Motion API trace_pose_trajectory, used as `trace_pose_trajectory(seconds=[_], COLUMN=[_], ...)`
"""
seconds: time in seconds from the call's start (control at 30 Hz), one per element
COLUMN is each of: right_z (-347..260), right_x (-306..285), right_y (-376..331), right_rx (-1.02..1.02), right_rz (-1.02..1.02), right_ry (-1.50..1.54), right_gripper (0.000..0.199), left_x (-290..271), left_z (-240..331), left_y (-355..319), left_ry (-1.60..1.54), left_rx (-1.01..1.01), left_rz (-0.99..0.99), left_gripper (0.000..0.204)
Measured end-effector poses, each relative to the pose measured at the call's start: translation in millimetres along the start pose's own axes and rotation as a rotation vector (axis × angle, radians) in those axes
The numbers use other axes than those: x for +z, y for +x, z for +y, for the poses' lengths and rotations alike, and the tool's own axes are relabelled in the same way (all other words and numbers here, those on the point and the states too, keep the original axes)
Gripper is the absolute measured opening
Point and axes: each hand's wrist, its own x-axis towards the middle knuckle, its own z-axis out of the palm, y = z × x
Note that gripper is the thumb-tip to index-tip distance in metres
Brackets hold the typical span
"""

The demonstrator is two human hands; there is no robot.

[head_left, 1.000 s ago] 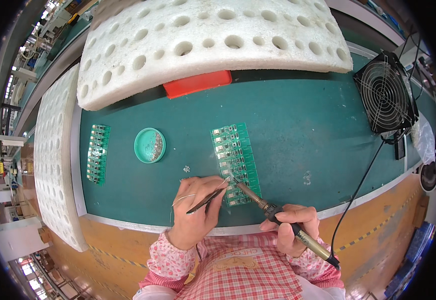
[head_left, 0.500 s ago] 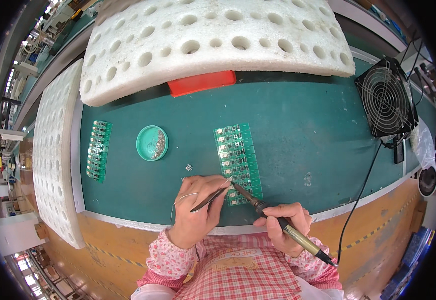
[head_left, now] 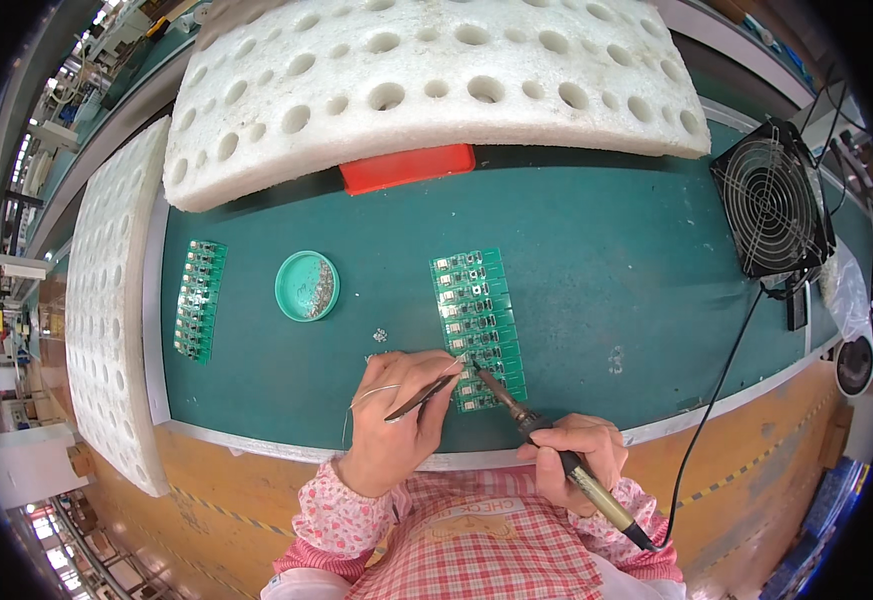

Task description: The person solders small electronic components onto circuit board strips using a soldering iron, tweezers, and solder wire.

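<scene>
Green boards number two (head_left: 479, 328) (head_left: 199, 299); hands grip tweezers (head_left: 421, 397) and one soldering iron (head_left: 556, 455).

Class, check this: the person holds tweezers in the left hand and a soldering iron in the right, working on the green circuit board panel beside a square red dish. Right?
Not quite. The head view shows the dish is round and green, not square and red. The left hand does hold tweezers, the right hand a soldering iron, at the circuit board panel.

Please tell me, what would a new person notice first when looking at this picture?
Probably the two hands at the near edge of the green mat: the right hand holds a soldering iron to the circuit board, and the left hand holds tweezers beside it. Next, the large white foam sheet full of holes at the back, and the black fan at the right.
</scene>
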Motion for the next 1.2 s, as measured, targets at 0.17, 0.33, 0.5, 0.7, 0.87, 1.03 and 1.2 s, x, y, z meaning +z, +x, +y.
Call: trace_pose_trajectory(seconds=[0.17, 0.33, 0.5, 0.7, 0.87, 1.03, 1.2], right_z=[1, -1, -2, 2, 6, 7, 6], right_x=[-1, 19, 22, 17, 6, 6, 6], right_y=[0, 19, 26, 40, 35, 33, 36], right_rx=[-0.015, -0.015, 0.027, 0.046, 0.107, 0.106, 0.103], right_rz=[0.02, -0.013, -0.084, -0.052, -0.01, 0.007, 0.019], right_ry=[-0.069, -0.393, -0.516, -0.536, -0.476, -0.445, -0.443], right_gripper=[0.042, 0.061, 0.06, 0.059, 0.059, 0.054, 0.051], left_x=[-1, -2, -12, -29, -34, -33, -32], left_z=[1, 3, 3, -18, -24, -24, -25], left_y=[0, 2, -1, -6, -2, -2, -1], left_ry=[-0.003, 0.016, 0.011, 0.136, 0.163, 0.141, 0.161], left_rx=[0.012, 0.012, -0.015, -0.14, -0.169, -0.171, -0.137], left_rz=[-0.003, -0.003, 0.027, 0.251, 0.244, 0.243, 0.212], left_gripper=[0.028, 0.027, 0.027, 0.024, 0.012, 0.01, 0.011])
